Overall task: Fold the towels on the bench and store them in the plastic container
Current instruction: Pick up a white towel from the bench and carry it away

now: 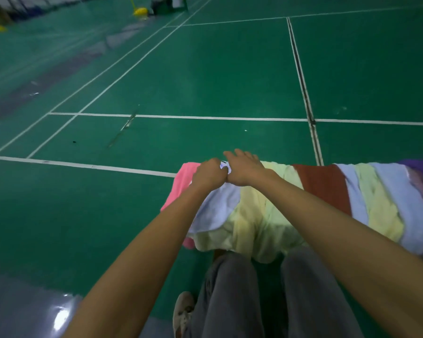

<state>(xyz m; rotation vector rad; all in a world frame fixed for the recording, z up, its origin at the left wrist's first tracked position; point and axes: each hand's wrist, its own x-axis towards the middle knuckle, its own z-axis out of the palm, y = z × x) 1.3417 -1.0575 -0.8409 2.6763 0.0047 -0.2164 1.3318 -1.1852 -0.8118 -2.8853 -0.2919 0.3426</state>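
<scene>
Honestly the main risk here is the whole row getting dragged: the towels are being draped overlapping each other along the bench, which is hidden under them, so if the pale blue towel [220,206] is pulled up from its far edge, the yellow towel [252,220] lying partly on and beside it is probably going to be tugged along, and the pink towel [181,184] already hanging off the left end could be slid onto the green floor [205,81]. Near the camera, grey trousers [232,296] and a shoe [183,311] are being seen at the near side of the bench. Both forearms are being stretched out forward over the towels, with the hands meeting at the far edge. The left hand [209,175] is being curled, knuckles up, apparently pinching the blue towel's far edge, though the fingertips are hidden. The right hand [244,169] is being held flatter just beside it, touching it, fingers spread and pointing away; whether cloth is being pinched underneath can't be told. Further right, a rust towel [325,186] and more pale ones are waiting unfolded. No plastic container is being shown anywhere, so storing looks far off.
</scene>
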